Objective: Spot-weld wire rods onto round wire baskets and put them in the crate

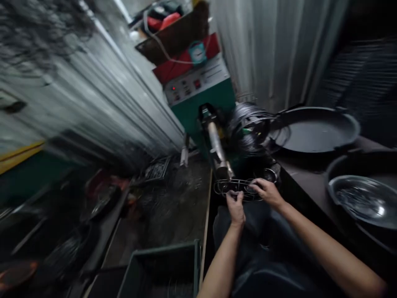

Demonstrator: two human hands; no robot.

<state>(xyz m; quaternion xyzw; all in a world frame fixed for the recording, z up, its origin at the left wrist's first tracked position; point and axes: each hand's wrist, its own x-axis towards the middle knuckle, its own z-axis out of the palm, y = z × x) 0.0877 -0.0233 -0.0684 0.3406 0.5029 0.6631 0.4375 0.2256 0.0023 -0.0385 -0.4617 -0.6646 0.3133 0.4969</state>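
Both my hands hold a flat oval wire frame (223, 187) just below the metal arm (217, 149) of a green and red machine (198, 89). My left hand (235, 208) is closed on the frame's near edge. My right hand (266, 192) grips its right side with curled fingers. A coil of dark wire (248, 124) sits to the right of the arm, behind my hands.
A wide dark pan (316, 130) and a shiny metal bowl (366, 200) rest on the surface at right. A green crate (161, 269) stands at the bottom centre. Corrugated metal sheeting (102, 95) lines the left wall, with blurred clutter below it.
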